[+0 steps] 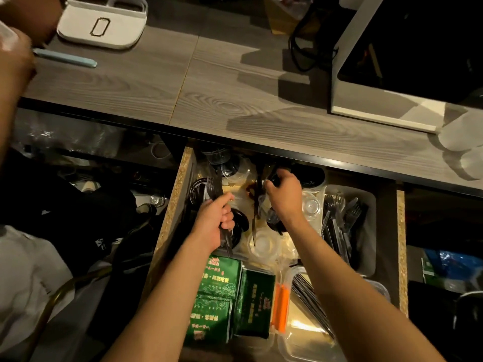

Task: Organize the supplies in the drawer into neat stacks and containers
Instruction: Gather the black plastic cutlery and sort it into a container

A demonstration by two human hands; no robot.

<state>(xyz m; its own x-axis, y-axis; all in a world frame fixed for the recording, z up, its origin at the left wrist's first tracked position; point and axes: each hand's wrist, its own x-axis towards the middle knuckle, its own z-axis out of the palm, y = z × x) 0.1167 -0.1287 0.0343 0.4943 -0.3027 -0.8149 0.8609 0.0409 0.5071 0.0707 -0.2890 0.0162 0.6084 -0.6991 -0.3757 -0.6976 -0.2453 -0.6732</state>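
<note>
A grey wood-grain counter fills the upper half of the frame; below it, in the lower centre, the drawer stands pulled open. The left hand is closed around a bundle of black plastic forks, probably to keep them together as one stack. The right hand reaches to the drawer's back, fingers curled on a dark round thing; how firm this grip is, I cannot tell. At centre right a clear tray already holds cutlery, the likely place for the bundle. Green packets lie at the bottom.
</note>
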